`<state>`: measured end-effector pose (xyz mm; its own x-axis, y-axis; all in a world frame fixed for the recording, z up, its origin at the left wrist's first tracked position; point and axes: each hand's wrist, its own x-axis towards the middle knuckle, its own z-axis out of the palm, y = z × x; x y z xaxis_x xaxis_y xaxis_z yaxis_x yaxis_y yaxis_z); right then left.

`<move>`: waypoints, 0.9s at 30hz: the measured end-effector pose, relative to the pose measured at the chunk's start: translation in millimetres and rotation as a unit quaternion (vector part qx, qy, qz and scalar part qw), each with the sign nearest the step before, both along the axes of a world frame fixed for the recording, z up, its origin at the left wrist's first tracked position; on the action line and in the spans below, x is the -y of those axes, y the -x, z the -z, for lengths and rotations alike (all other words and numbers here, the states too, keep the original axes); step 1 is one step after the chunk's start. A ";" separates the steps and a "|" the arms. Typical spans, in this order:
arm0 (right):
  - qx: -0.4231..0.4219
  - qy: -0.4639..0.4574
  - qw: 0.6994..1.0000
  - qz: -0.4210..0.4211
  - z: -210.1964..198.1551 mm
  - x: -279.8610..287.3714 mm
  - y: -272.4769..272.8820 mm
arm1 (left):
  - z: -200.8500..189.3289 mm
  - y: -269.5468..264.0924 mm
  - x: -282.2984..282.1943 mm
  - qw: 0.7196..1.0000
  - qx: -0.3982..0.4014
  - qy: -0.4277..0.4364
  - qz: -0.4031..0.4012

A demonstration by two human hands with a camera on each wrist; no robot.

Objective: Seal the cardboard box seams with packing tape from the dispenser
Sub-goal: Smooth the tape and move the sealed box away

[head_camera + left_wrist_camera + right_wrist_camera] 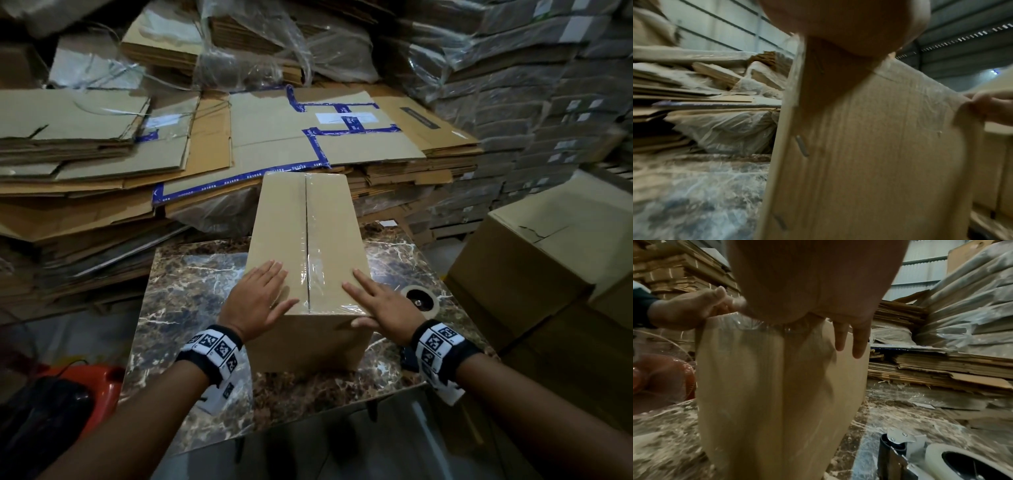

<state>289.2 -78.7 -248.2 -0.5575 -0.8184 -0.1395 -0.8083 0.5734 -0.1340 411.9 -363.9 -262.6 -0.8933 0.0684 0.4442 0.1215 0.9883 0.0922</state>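
Observation:
A closed brown cardboard box (284, 219) stands on the marbled table (185, 294). Clear packing tape (313, 240) runs along its centre seam and folds over the near edge. My left hand (260, 298) lies flat on the box top, left of the seam, fingers straight. My right hand (373, 305) lies flat on the right side of the top, its thumb down on the front face. The tape dispenser (419, 298) with its roll lies on the table right of the box, seen close as the dispenser (937, 457) in the right wrist view. The box side (869, 154) fills the left wrist view.
Piles of flattened cardboard (102, 144), some with blue tape, rise behind and left of the table. Large closed cartons (548, 253) stand to the right. An orange object (99, 383) sits low on the left, beside the table.

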 end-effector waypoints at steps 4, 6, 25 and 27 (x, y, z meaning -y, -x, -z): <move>0.030 0.069 0.997 0.033 0.4 0.1 -6.7 | 16.8 -6.8 -11.1 0.959 -0.124 -0.217 -0.132; 0.048 0.095 0.993 0.044 3.2 0.9 -8.5 | 27.6 -9.0 -23.1 0.890 -0.172 -0.371 -0.203; -0.028 0.006 1.000 0.007 9.7 1.7 1.5 | 27.8 25.2 -68.2 0.577 -0.357 -0.613 -0.405; -0.039 -0.006 0.999 -0.009 9.0 1.0 3.2 | 28.4 26.4 -72.9 0.575 -0.352 -0.614 -0.411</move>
